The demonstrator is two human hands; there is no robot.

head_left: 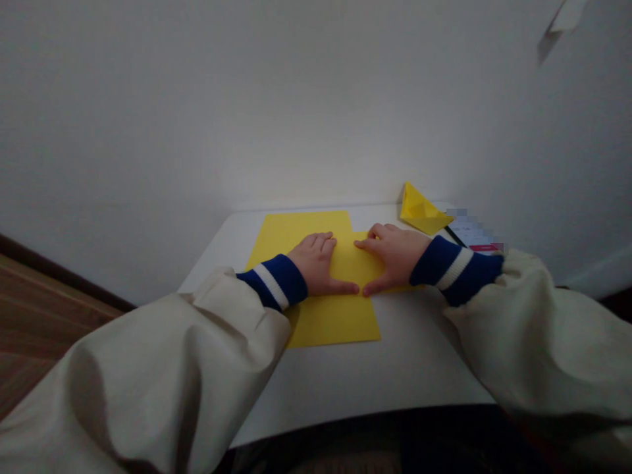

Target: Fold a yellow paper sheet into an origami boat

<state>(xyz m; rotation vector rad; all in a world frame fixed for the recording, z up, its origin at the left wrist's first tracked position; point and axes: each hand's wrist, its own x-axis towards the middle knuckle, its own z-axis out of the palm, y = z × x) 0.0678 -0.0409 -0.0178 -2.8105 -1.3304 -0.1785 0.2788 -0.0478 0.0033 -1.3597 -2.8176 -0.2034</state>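
While left hand and right hand lie spread, grasping nothing, yellow paper sits mid-frame on tabletop, probably pressed flat against slipping; folded yellow shape parked right of centre, likely for workspace.

This looks like a home room, with a small white worktop under the left grip, a pale wall beyond it and brown wood-grained furniture to its left.
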